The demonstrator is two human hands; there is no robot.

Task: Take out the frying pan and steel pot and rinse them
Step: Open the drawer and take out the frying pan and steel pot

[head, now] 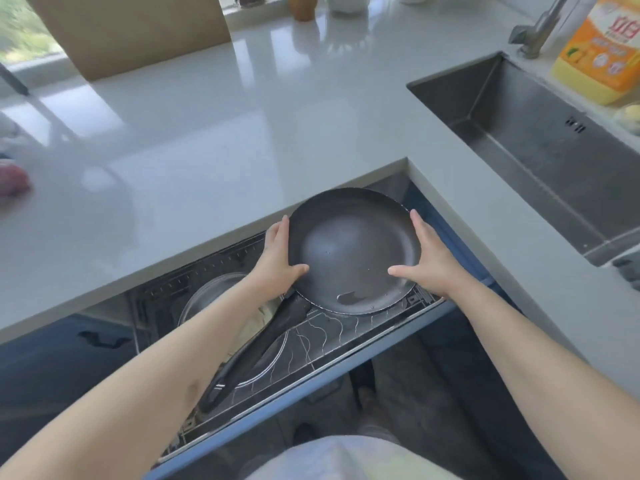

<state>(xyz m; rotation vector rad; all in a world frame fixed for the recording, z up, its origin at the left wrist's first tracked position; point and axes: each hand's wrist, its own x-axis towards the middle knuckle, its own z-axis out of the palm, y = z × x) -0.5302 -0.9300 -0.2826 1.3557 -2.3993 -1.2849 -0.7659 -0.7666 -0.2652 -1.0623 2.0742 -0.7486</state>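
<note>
Left hand [277, 261] and right hand [427, 265] grip the round, matte-black frying pan [349, 251] by its rim.

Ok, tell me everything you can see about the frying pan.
The frying pan is round, dark and matte, metal by the look, with a shallow sloped wall and a long black handle running down-left. A small wet patch sits near its front rim. It is tilted slightly, over the wire rack of the pulled-out drawer, under the counter edge. The left hand holds its left rim, thumb on the inside, and the right hand holds the right rim the same way.
</note>
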